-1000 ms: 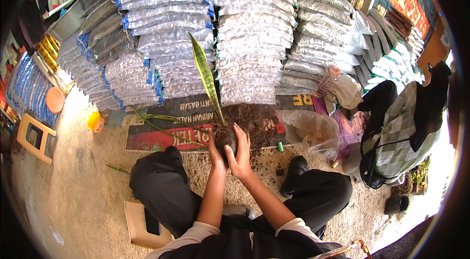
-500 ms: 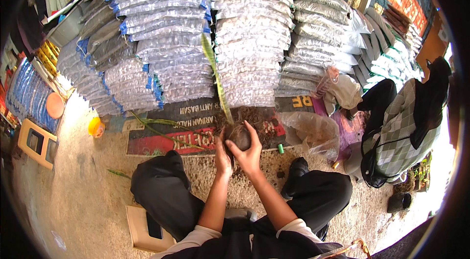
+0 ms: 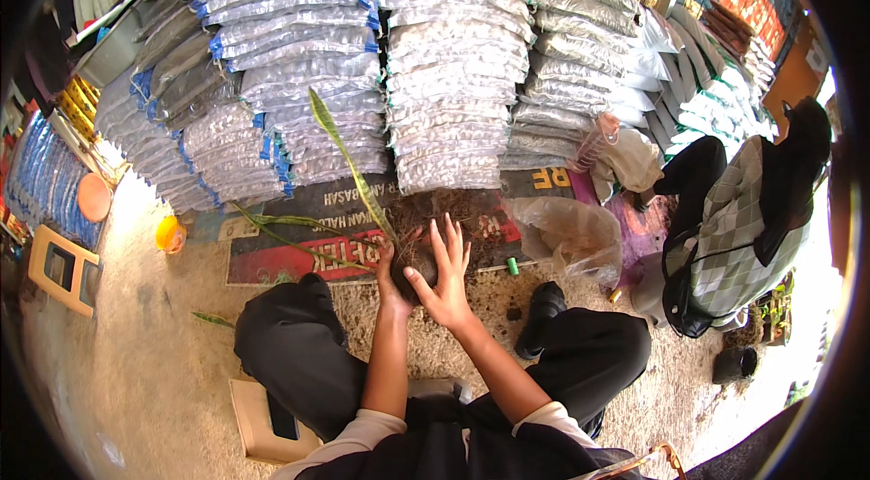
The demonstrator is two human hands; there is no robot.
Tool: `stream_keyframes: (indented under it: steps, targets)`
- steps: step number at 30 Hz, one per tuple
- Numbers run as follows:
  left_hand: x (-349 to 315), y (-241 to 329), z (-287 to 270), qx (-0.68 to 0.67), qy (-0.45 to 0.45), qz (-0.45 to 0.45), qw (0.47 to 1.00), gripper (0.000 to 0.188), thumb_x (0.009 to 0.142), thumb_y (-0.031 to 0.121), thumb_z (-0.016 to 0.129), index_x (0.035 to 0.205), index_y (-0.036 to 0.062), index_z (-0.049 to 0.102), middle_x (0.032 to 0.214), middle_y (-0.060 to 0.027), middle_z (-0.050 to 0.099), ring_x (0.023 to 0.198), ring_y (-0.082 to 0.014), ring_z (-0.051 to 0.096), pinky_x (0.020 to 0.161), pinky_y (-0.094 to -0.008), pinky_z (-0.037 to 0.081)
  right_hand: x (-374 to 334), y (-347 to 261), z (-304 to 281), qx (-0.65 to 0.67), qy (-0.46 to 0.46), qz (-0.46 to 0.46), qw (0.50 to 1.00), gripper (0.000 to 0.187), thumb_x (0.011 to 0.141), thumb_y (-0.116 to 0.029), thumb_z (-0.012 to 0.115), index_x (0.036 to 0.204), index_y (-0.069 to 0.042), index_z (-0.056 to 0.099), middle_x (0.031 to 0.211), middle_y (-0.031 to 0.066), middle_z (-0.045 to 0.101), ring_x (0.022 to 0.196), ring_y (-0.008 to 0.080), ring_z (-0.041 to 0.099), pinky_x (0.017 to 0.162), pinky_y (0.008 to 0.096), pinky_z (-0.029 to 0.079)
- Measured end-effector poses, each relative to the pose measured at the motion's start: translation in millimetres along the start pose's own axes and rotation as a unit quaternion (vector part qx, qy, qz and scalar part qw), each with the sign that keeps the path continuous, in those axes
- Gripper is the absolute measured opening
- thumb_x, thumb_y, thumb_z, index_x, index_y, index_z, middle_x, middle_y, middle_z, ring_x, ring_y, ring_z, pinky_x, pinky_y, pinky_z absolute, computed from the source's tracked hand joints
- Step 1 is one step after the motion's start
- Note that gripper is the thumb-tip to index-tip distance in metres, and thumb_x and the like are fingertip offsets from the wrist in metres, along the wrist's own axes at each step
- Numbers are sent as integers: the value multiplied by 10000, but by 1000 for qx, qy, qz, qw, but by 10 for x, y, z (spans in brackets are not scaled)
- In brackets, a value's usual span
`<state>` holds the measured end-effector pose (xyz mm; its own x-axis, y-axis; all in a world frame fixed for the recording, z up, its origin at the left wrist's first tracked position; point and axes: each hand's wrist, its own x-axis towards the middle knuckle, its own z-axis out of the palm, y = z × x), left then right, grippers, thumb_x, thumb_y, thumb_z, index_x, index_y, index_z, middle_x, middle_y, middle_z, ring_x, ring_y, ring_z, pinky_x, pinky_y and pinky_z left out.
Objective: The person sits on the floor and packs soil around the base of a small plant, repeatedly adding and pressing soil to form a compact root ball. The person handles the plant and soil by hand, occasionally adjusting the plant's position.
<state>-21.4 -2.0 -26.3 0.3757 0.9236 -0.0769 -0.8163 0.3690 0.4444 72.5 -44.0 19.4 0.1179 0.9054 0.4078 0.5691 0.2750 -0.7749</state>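
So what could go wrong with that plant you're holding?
The long leaf leans far left and might bend or snap if tipped further. Both hands, left hand and right hand, cup only the root ball, so soil could crumble onto the mat. Loose leaves nearby could get crushed.

Short cream sleeves, black trousers, black shoe (image 3: 545,303), bare forearms

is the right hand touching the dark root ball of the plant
Touching. The head view shows the right hand spread flat against the root ball, fingers over its top, with the left hand cupping the other side.
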Motion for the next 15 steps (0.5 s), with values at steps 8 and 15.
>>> stream_keyframes:
  steps: [8, 15]
  targets:
    - [37, 35, -95, -11, 94, -21, 995, 335, 777, 288, 558, 1003, 43, 586, 920, -108, 623, 814, -246, 606, 749, -371, 506, -30, 48, 26, 5, -26, 12, 1000, 762, 810, -389, 544, 1398, -73, 177, 1449, 180, 117, 1339, 369, 66, 1033, 547, -5]
    - [99, -3, -79, 33, 77, 27, 996, 275, 829, 248, 515, 986, 36, 593, 903, -84, 630, 804, -204, 607, 743, -330, 496, 4, -112, -7, -107, 17, -50, 993, 712, 855, -379, 486, 1382, -18, 172, 1439, 180, 146, 1335, 352, 113, 1034, 561, 49]
